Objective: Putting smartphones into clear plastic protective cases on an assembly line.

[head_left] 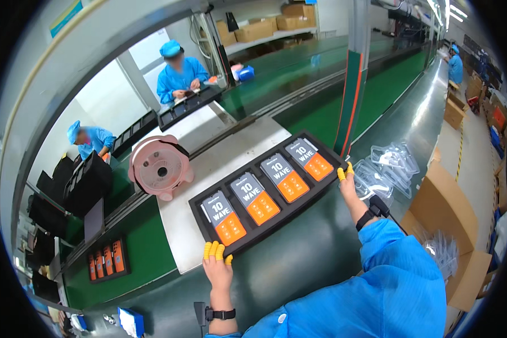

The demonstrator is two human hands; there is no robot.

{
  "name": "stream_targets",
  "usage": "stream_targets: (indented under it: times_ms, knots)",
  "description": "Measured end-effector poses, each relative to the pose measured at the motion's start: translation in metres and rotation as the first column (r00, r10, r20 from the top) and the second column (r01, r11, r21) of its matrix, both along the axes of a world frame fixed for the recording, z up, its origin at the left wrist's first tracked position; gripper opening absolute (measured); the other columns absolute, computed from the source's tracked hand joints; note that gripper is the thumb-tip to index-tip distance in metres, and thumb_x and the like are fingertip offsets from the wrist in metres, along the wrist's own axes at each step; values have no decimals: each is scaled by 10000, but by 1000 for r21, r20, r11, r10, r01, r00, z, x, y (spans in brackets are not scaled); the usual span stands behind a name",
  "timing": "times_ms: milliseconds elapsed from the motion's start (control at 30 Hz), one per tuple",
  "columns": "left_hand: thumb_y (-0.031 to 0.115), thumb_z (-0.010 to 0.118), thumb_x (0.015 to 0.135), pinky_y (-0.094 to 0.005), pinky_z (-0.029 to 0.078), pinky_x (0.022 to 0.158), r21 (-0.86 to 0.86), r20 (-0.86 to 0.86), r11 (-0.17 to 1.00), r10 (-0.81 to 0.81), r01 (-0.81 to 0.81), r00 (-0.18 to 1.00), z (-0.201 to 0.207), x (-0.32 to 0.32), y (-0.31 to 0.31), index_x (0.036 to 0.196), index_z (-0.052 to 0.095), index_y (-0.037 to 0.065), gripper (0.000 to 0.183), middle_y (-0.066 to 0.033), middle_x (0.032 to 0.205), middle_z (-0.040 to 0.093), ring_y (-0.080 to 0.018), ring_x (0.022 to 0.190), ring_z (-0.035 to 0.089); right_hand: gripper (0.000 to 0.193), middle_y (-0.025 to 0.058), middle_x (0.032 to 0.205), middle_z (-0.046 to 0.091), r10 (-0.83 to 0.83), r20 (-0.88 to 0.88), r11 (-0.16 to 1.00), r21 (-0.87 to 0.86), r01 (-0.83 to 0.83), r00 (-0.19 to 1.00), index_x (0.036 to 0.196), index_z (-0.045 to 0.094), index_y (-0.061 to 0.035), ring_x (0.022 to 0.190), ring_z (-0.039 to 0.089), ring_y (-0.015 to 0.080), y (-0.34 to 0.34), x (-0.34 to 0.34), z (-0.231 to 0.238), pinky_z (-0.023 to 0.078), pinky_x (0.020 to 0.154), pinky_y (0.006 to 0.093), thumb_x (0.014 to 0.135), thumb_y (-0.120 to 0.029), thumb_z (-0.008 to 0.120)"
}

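A black foam tray [290, 212] lies slantwise in front of me, partly over a white board. Several flat packages [255, 198], grey above and orange below, sit side by side in its slots. My left hand [217, 271] grips the tray's near left corner, yellow covers on its fingertips. At the right end, my right hand [349, 185] holds the tray's corner, also with yellow fingertip covers. The undersides of both grips are hidden by the tray.
Beyond the tray stands a pink round device [160, 169]. Clear plastic shells [386, 169] pile up at right, above an open cardboard box [450, 208]. Another filled tray [108, 260] lies on the green belt [152, 248]. A metal post [355, 84] rises behind. Co-workers [183, 76] sit across the line.
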State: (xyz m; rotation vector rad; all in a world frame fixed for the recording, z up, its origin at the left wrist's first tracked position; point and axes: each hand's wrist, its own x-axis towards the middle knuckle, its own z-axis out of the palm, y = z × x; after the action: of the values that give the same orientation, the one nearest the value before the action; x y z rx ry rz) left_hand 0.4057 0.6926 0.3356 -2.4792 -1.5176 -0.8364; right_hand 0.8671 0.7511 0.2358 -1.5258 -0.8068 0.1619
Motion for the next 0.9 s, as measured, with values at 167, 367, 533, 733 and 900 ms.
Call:
stream_targets:
  times_ms: [167,367,533,733,900]
  knots:
    - [304,591,745,-383,214,991,-243,524,969,90,48,847,11,12,-1,1243,312,22,636,-132,1291,313,-277,1207,265,608,107,1273,301,213,-299,962,228,-147,930,1301,204,-50,1156,294,227,-9,-15,7,221,955,311,844,-335,486]
    - [481,270,849,-400,188,998,-351,848,859,460,372,-263,-35,18,15,1274,290,76,587,-79,1311,305,-248,1215,262,746,-5,1333,246,249,-836,943,94,-320,489,1319,177,-177,1217,222,179,-15,-31,40,191,942,435,758,-618,397]
    - [520,297,841,-411,312,916,-424,843,782,525,457,-117,-20,26,15,1232,363,127,559,-61,1253,394,-236,1132,383,638,-3,1306,295,351,-787,932,244,-267,507,1288,242,-176,1197,267,167,-1,-37,35,206,959,382,799,-548,411]
    - [374,418,817,-422,335,901,-370,809,744,552,557,-200,-6,32,7,1193,401,95,469,-70,1227,420,-249,1115,403,536,22,1171,429,418,-779,906,397,-148,467,1205,361,-98,1105,369,153,45,-38,55,257,949,306,812,-439,492]
    - [209,475,796,-410,298,951,-448,770,755,598,478,-222,-13,42,53,1154,410,3,418,-112,1159,460,-255,1100,418,709,25,1328,288,418,-774,908,366,-203,476,1297,246,-97,1235,223,172,102,-20,38,148,1008,349,787,-552,436]
